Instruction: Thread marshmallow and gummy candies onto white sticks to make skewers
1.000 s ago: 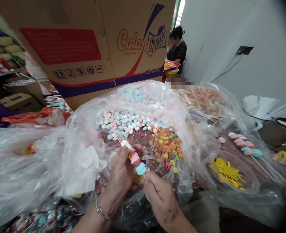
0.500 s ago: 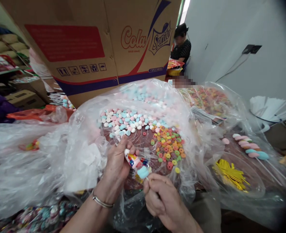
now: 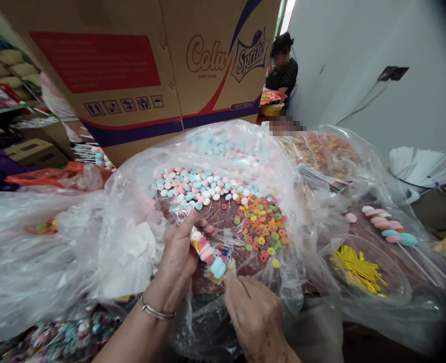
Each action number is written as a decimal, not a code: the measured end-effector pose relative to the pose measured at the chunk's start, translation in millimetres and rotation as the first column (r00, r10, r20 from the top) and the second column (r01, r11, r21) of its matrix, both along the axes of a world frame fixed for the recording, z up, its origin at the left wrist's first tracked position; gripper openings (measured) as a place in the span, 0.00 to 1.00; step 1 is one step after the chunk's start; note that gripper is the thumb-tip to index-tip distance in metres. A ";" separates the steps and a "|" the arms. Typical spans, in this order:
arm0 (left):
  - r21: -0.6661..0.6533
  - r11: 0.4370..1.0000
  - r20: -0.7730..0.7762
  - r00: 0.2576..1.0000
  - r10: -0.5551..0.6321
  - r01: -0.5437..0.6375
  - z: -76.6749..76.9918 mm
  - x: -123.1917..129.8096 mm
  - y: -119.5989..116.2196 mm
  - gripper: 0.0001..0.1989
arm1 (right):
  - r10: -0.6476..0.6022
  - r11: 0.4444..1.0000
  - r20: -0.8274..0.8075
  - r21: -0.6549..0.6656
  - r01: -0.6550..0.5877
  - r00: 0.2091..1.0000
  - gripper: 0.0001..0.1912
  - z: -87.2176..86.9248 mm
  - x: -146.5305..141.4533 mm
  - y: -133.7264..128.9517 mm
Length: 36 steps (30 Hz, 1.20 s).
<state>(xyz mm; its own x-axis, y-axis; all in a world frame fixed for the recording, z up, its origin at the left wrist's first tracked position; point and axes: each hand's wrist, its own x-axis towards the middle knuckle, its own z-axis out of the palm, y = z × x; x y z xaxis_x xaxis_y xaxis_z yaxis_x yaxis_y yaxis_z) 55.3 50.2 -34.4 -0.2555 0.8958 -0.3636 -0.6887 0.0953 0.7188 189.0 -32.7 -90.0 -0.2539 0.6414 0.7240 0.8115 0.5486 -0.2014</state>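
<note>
My left hand [image 3: 179, 247] is closed around the upper part of a marshmallow skewer [image 3: 207, 253], pink and blue, in a clear printed wrapper. The skewer tilts down to the right. At its lower end, just below the blue marshmallow, the fingers of my right hand [image 3: 253, 308] pinch together; the stick there is hidden behind them. Beyond my hands lie loose pink, white and blue marshmallows [image 3: 192, 187], spilling from a large clear plastic bag [image 3: 132, 171]. Beside them is a heap of colourful gummy rings [image 3: 263, 227].
Gold twist ties [image 3: 359, 269] lie in a clear dish on the right, near unwrapped marshmallow skewers [image 3: 389, 226]. A big cardboard box [image 3: 132, 65] stands behind the bag. Wrapped sweets [image 3: 62, 335] fill the lower left. A person [image 3: 283, 70] sits in the background.
My right hand has turned, its back now facing up, with its fingers still at the skewer's lower end. The skewer has shifted slightly left and rolled in my left hand.
</note>
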 end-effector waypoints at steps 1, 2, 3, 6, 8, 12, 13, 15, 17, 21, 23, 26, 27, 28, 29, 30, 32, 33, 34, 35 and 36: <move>-0.019 1.000 -0.013 1.000 -0.011 0.010 1.3 -1.1 -0.5 0.05 | 0.000 1.000 -0.004 -0.001 0.000 1.000 0.12 0.2 0.5 0.0; -0.034 0.999 -0.022 1.000 -0.016 0.015 2.5 -2.2 -1.0 0.04 | 0.004 1.000 -0.014 -0.007 -0.004 1.000 0.12 0.5 1.0 -0.2; -0.044 0.999 -0.024 1.000 -0.019 0.018 3.3 -3.1 -1.6 0.03 | 0.017 0.999 -0.037 -0.027 -0.018 0.999 0.12 1.2 1.4 -0.5; -0.050 0.999 0.029 0.999 -0.018 0.020 4.0 -4.4 -3.4 0.05 | 0.095 0.946 -0.245 -0.279 -0.164 0.965 0.14 4.9 1.8 -2.2; -0.031 0.999 0.085 0.996 -0.006 0.009 3.1 -4.2 -4.1 0.07 | 0.073 0.739 -0.483 -0.561 -0.372 0.873 0.18 8.4 1.5 -3.2; 0.033 0.999 0.145 0.989 0.025 -0.030 0.0 -3.8 -4.3 0.11 | -0.231 0.324 -0.739 -0.672 -0.666 0.633 0.17 11.3 0.7 -3.0; 0.049 0.998 0.166 0.986 0.023 -0.032 -0.8 -4.2 -4.1 0.12 | -0.292 0.315 -0.756 -0.655 -0.687 0.586 0.17 10.9 0.6 -2.6; 0.063 0.998 0.220 0.975 0.007 -0.021 -2.3 -5.6 -3.6 0.15 | -0.366 0.320 -0.773 -0.627 -0.710 0.518 0.17 9.5 0.8 -1.7; 0.055 0.998 0.269 0.963 -0.006 -0.009 -3.5 -7.1 -3.2 0.18 | -0.391 0.309 -0.781 -0.610 -0.729 0.488 0.16 8.5 1.4 -0.7; 0.054 0.998 0.288 0.958 0.009 -0.025 -4.8 -6.8 -3.9 0.19 | -0.353 0.242 -0.768 -0.626 -0.741 0.534 0.16 11.4 4.2 0.5; 0.070 0.997 0.276 0.961 0.012 -0.033 -4.5 -4.5 -4.5 0.18 | -0.239 0.267 -0.721 -0.693 -0.670 0.650 0.16 13.8 5.8 0.2; 0.057 0.997 0.218 0.975 0.037 -0.050 -2.5 -0.5 -5.2 0.16 | 0.025 0.637 -0.485 -0.666 -0.387 0.874 0.16 14.1 6.5 -1.7; 0.044 0.997 0.190 0.980 0.052 -0.061 -1.4 0.7 -5.3 0.15 | 0.075 0.781 -0.368 -0.556 -0.284 0.927 0.15 13.1 6.2 -2.5; 0.029 0.997 0.165 0.984 0.065 -0.070 -0.3 1.6 -5.4 0.14 | 0.097 0.883 -0.259 -0.422 -0.203 0.961 0.14 11.6 5.7 -3.1; 0.015 0.997 0.145 0.987 0.074 -0.077 0.8 2.3 -5.5 0.14 | 0.100 0.942 -0.170 -0.302 -0.148 0.980 0.13 10.1 5.0 -3.6; 0.001 0.997 0.131 0.988 0.080 -0.081 1.7 2.9 -5.5 0.14 | 0.088 0.972 -0.103 -0.209 -0.108 0.991 0.13 8.6 4.4 -3.9; -0.019 0.997 0.128 0.989 0.074 -0.072 2.1 3.5 -5.3 0.13 | 0.062 0.992 -0.039 -0.110 -0.066 0.997 0.13 6.6 3.4 -3.9; -0.023 0.998 0.141 0.988 0.064 -0.061 1.4 3.7 -4.9 0.14 | 0.052 0.995 -0.049 -0.086 -0.056 0.997 0.13 6.1 3.1 -3.6; -0.025 0.998 0.162 0.985 0.052 -0.049 0.3 3.8 -4.3 0.14 | 0.041 0.997 -0.081 -0.069 -0.047 0.996 0.13 5.8 3.1 -3.4; -0.026 0.999 0.191 0.981 0.040 -0.035 -1.3 3.9 -3.5 0.15 | 0.034 0.997 -0.121 -0.063 -0.042 0.992 0.13 5.6 3.1 -3.3; -0.029 0.999 0.224 0.974 0.035 -0.029 -3.1 4.0 -2.4 0.16 | 0.029 0.997 -0.161 -0.065 -0.040 0.987 0.13 5.3 3.2 -3.3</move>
<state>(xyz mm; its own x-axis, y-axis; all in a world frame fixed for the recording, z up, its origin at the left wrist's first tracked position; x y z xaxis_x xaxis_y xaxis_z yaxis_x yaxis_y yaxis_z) 59.3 47.8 -37.6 -0.1934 0.8781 -0.4377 -0.8352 0.0867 0.5430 192.2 -36.0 -84.7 -0.1612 0.6829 0.7125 0.7467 0.5565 -0.3644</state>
